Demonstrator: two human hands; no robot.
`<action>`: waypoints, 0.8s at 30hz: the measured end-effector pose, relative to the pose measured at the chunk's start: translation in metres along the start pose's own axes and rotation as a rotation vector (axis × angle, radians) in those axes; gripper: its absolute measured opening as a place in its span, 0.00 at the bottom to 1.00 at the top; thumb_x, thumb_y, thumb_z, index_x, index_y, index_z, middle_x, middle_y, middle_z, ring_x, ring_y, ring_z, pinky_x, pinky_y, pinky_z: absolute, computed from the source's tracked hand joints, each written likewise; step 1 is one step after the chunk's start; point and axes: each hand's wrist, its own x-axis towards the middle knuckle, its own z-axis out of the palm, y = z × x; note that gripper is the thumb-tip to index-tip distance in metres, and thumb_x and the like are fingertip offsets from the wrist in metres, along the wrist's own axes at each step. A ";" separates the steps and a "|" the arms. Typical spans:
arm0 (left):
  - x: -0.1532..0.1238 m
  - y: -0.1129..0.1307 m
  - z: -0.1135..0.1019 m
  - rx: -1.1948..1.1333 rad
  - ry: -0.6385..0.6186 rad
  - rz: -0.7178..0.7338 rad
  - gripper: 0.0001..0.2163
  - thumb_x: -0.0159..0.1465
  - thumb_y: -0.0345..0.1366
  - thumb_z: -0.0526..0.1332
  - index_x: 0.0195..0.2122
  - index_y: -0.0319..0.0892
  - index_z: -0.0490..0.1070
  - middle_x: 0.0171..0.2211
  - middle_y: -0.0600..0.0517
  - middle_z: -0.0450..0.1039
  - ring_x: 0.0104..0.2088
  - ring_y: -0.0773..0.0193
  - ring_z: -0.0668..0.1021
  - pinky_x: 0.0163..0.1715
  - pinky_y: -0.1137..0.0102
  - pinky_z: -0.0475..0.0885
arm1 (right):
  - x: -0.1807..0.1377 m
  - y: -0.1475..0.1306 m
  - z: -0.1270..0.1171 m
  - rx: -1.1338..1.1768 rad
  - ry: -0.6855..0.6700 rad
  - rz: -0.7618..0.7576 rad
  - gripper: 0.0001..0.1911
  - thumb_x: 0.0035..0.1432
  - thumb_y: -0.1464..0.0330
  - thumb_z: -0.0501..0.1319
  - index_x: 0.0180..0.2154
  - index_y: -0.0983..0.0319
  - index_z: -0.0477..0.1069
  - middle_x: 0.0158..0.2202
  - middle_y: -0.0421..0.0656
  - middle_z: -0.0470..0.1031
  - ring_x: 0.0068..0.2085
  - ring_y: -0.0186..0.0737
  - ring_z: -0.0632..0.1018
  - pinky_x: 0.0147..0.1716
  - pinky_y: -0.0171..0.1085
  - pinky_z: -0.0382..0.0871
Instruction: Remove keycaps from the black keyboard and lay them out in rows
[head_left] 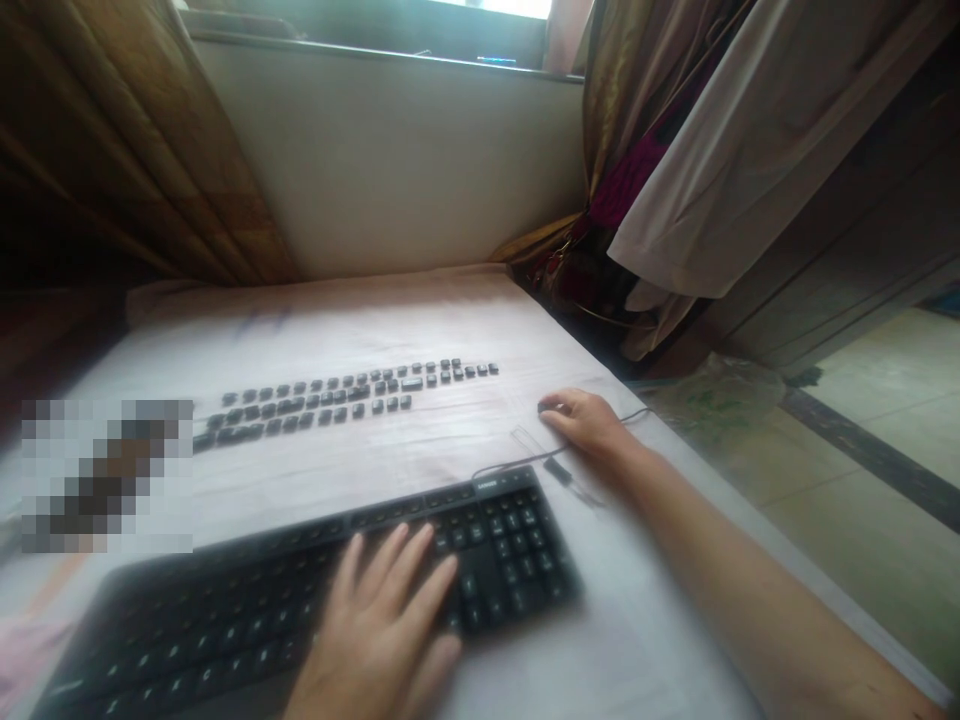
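A black keyboard lies at an angle across the front of the white-covered table. My left hand rests palm down on its keys, fingers spread. Beyond the keyboard's right end, my right hand pinches a small dark keycap low over the cloth. Close by lies a keycap puller with a black middle and thin wire loops. Loose black keycaps are set out in several rows across the middle of the table. Blur hides the finer key markings.
The keyboard's cable runs past my right hand toward the table's right edge. A pixelated patch covers something at the left. Curtains and hanging clothes flank the wall. A plastic bag lies on the tiled floor.
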 end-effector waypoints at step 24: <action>-0.004 -0.006 0.005 0.049 0.005 0.074 0.23 0.65 0.44 0.59 0.61 0.47 0.68 0.61 0.44 0.69 0.59 0.48 0.72 0.66 0.46 0.51 | 0.101 -0.020 0.029 -0.139 -0.051 -0.011 0.12 0.56 0.68 0.65 0.44 0.54 0.81 0.41 0.39 0.83 0.40 0.39 0.81 0.42 0.33 0.71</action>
